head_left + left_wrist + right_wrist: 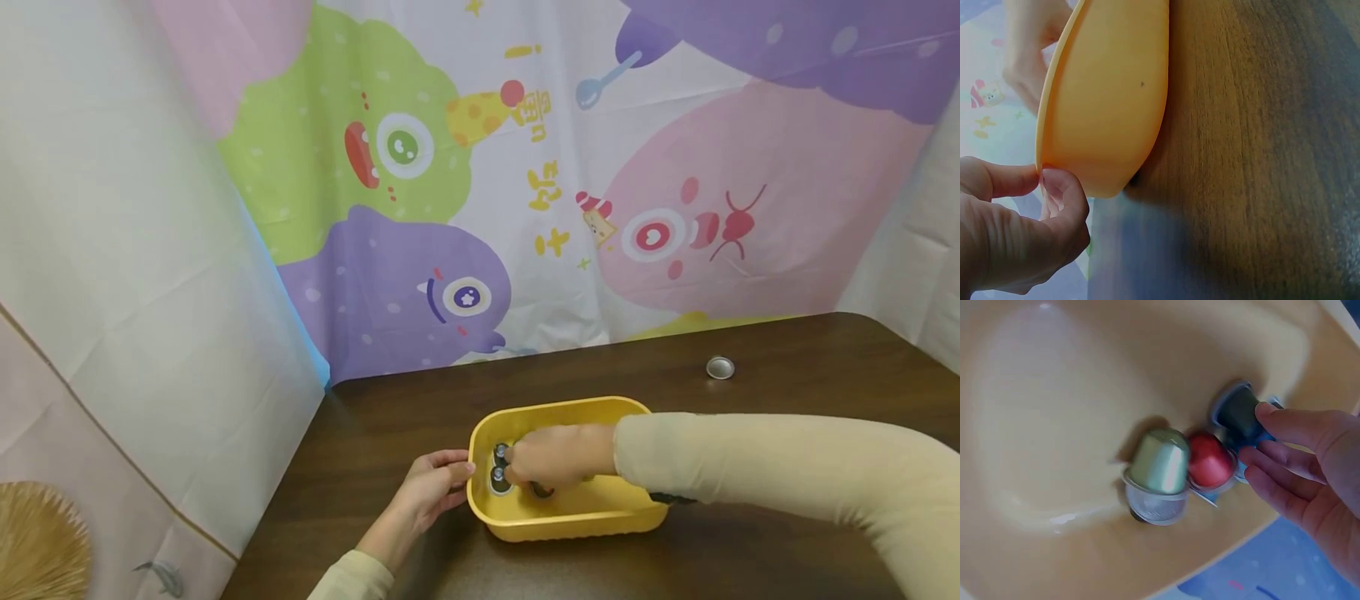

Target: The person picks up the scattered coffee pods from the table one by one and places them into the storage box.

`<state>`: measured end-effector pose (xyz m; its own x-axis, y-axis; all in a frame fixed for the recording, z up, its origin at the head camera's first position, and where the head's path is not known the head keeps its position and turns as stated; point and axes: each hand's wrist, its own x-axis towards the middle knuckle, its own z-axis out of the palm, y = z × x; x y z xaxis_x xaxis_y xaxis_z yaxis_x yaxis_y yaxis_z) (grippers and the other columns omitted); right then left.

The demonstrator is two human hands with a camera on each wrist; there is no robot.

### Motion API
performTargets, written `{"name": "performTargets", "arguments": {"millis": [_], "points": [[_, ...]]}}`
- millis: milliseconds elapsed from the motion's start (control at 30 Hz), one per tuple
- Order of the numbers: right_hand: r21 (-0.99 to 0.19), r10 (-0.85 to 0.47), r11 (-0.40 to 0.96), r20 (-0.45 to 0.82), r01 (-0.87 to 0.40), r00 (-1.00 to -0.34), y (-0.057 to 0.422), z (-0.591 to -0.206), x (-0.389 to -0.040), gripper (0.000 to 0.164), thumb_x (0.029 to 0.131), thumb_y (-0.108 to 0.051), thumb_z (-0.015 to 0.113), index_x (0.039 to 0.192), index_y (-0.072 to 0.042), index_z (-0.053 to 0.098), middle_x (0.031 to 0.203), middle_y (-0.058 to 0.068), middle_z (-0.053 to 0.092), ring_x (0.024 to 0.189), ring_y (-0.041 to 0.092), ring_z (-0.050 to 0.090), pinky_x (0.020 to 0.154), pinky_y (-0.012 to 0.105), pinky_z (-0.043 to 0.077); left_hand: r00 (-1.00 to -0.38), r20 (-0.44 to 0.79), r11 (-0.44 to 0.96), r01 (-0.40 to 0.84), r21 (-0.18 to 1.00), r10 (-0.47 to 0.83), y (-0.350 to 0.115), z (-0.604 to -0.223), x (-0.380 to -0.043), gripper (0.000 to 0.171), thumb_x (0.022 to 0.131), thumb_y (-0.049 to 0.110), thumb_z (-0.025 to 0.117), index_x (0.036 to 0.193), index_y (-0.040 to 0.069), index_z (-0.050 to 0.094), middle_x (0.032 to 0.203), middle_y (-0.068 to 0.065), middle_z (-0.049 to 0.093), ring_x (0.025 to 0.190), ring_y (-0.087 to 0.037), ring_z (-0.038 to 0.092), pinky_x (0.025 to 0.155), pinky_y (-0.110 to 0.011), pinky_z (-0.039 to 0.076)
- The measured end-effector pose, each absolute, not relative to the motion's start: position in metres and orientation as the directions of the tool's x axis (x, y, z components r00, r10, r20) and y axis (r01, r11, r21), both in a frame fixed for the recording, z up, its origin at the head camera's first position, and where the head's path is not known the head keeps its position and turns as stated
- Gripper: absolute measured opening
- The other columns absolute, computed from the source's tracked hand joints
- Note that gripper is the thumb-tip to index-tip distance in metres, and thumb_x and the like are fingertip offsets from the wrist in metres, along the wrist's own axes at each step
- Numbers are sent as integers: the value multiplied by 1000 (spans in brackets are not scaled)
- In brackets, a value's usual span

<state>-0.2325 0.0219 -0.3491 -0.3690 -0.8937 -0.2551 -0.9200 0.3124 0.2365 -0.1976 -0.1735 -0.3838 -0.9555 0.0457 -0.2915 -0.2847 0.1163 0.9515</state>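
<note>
A yellow plastic tub (577, 528) stands on the dark wooden table. My left hand (430, 490) pinches its left rim, thumb on the inner side and curled fingers outside, as the left wrist view shows. My right hand (558, 457) reaches down into the tub. In the right wrist view its thumb and fingertips pinch a dark green coffee capsule (1239, 417). Beside that lie a red capsule (1211, 461), a light green capsule (1161, 459) and a silver-lidded capsule (1157, 507). Bluish pieces are partly hidden behind my fingers. In the head view, two dark capsules (500, 479) sit at the tub's left end.
A small silver capsule or cup (720, 367) lies on the table (390, 425) at the back right. A cartoon-printed curtain (555, 275) hangs along the table's back edge, and a pale cloth (150, 250) hangs at the left. A straw-coloured round thing (41, 542) is at the lower left.
</note>
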Motion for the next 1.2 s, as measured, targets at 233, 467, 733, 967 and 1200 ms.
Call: {"name": "performTargets", "arguments": {"millis": [233,467,733,967,1200], "points": [[167,-863,412,-243,-896,-442,29,-333,-239,20,82,-15,75,99,-19,65,96,-6,61,79,4,55,70,15,48,-955,-293,119,-287,951,44,-174,-384,-197,36,90,3,57,122,-13,50,92,-4,58,82,-14,56,73,-28,56],[89,-879,448,-140,-889,-457,44,-318,-248,26,84,-15,72,109,-17,68,103,-1,69,86,9,63,78,24,54,-959,-282,98,-277,956,40,-174,-385,-198,36,89,2,58,121,-13,50,87,-2,59,80,-14,57,73,-30,56],[122,-894,439,153,-890,-420,74,-312,-255,20,82,-24,75,100,-19,67,95,-3,67,87,15,63,77,31,53,-958,-284,107,-279,954,34,-173,-387,-196,35,90,2,57,120,-13,51,92,-6,60,80,-15,57,72,-29,56],[160,-853,460,352,-873,-385,100,-312,-260,21,81,-26,76,96,-16,66,89,-2,65,83,15,60,74,32,51,-957,-291,105,-287,952,19,-172,-390,-196,33,89,2,58,119,-12,53,92,-7,60,82,-16,58,74,-32,57],[123,-765,550,472,-826,-439,134,-310,-267,25,79,-22,78,99,-14,65,96,0,65,86,17,63,77,34,54,-954,-300,115,-299,947,-4,-172,-385,-199,32,89,2,58,119,-11,54,94,-9,60,86,-18,59,79,-37,57]]}}
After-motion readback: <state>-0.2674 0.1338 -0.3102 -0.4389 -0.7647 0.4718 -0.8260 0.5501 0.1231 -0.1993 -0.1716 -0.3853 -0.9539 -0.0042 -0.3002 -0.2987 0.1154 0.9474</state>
